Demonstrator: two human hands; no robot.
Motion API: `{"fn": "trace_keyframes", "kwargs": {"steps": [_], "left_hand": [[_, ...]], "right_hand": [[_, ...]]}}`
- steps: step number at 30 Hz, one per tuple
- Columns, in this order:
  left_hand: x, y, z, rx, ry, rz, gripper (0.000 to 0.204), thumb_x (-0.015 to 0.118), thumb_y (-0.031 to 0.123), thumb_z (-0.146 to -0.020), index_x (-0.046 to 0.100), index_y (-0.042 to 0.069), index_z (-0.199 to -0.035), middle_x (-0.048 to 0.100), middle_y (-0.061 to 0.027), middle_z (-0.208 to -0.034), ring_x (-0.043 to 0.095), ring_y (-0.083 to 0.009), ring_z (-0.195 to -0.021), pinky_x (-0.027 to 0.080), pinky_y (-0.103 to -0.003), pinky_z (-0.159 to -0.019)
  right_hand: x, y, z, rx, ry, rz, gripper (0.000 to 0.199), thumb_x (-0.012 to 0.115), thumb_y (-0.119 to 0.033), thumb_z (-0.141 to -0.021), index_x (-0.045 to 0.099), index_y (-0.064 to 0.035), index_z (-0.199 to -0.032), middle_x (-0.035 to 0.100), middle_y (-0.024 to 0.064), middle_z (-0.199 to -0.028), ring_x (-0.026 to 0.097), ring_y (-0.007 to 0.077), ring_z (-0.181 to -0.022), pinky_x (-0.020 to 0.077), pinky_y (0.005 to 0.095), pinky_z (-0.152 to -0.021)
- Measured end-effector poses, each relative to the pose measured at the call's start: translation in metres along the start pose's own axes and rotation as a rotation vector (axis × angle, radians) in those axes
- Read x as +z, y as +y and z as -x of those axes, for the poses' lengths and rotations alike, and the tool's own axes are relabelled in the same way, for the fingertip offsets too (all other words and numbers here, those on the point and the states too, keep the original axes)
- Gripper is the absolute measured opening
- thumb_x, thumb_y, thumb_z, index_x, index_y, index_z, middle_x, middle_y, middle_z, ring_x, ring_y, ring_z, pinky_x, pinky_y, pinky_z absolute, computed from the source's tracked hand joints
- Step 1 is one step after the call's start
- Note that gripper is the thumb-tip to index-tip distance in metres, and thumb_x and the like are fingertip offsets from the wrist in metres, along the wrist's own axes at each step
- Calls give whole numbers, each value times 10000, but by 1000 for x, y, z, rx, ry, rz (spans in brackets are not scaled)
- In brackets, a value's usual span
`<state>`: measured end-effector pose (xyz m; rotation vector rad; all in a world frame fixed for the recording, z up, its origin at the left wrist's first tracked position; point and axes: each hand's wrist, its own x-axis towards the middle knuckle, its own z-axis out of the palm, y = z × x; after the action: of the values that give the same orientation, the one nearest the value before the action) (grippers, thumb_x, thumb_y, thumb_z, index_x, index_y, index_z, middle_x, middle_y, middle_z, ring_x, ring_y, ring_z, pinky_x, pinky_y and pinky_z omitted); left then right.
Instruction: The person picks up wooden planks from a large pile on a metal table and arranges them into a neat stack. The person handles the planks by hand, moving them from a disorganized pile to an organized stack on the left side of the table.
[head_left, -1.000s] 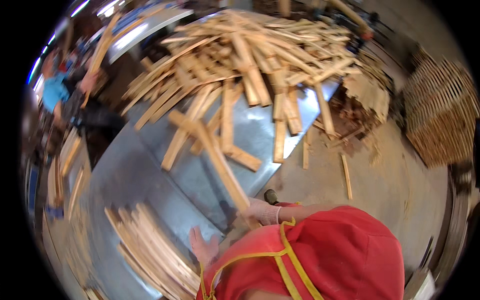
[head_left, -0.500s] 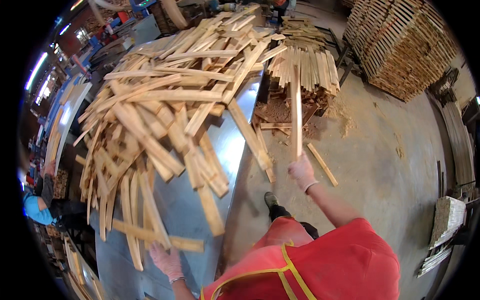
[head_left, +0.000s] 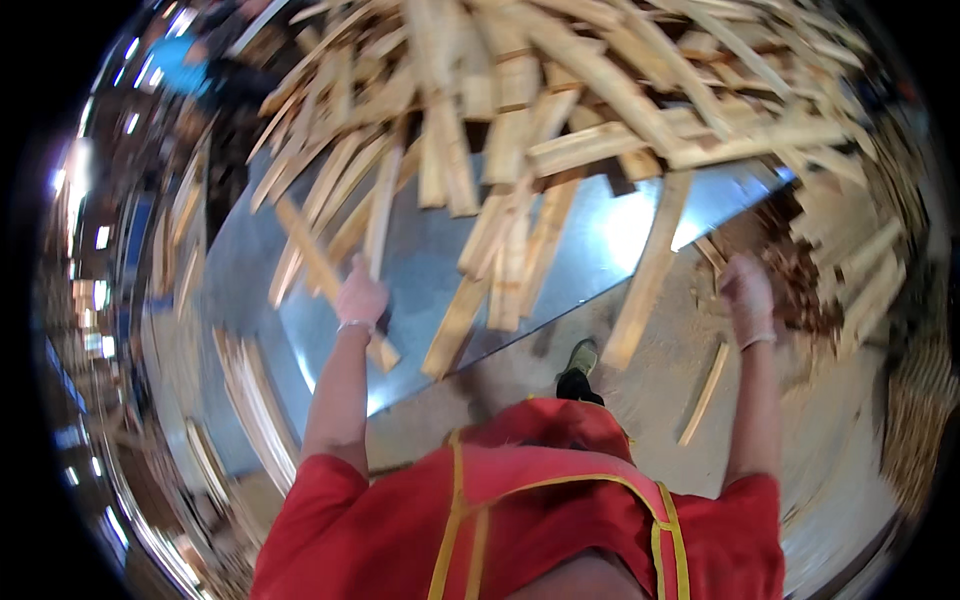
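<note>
My left hand point(head_left: 362, 298), in a thin pale glove, is closed on a light wooden strip point(head_left: 308, 245) that lies slantwise across other strips on the metal table point(head_left: 440, 265). The strip's near end shows just past my wrist. Another narrow strip point(head_left: 384, 205) ends right at my fingers. My right hand point(head_left: 750, 300), gloved too, is off to the right above the floor, beyond the table's edge. Motion smears its fingers, and no strip shows in it. Ahead is a large jumbled heap of wooden strips point(head_left: 510, 110) covering the table's far part.
One strip point(head_left: 650, 280) juts over the table edge. A loose stick point(head_left: 704, 393) lies on the floor by my right forearm. Stacked slats point(head_left: 865, 275) stand at the right, beside brown scraps. Long strips point(head_left: 255, 400) lie at the lower left. A person in blue point(head_left: 180, 66) is at the far left.
My view has turned left. The strip my right hand held upright no longer shows in that hand. My left hand has moved onto the crossing strips and closed.
</note>
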<state>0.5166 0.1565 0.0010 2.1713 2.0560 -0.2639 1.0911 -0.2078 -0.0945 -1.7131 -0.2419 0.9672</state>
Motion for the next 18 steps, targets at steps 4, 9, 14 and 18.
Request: {"fn": "trace_keyframes", "kwargs": {"steps": [4,9,14,18], "left_hand": [[-16,-49,63,-44,-153,12,718,666,289,-908,450,139,-1576,734,-231,-1223,694,-436,-1138,534,-525,-1005],[20,-201,166,-160,53,262,548,636,238,-933,560,137,-1467,694,-152,-1244,684,-395,-1115,551,-491,-982],[74,-351,199,-280,373,235,614,742,180,-861,617,175,-1462,634,-105,-1417,634,-351,-1266,503,-439,-1096],[92,-459,198,-449,396,101,554,750,219,-842,678,152,-1387,526,-132,-1550,453,-358,-1469,382,-493,-1203]], "right_hand": [[152,34,43,183,-48,-334,190,709,-244,-975,663,-106,-1097,647,32,-1003,633,172,-885,536,331,-775],[218,1,127,240,-176,-535,326,643,-241,-1068,616,8,-1276,665,94,-1209,664,227,-1091,570,387,-995],[301,37,262,406,-568,-625,347,709,-202,-1028,592,-23,-1301,682,88,-1213,682,243,-1092,588,421,-983],[411,38,355,371,-628,-170,405,777,-114,-935,601,-42,-1293,692,72,-1155,683,225,-1047,576,404,-949]]}}
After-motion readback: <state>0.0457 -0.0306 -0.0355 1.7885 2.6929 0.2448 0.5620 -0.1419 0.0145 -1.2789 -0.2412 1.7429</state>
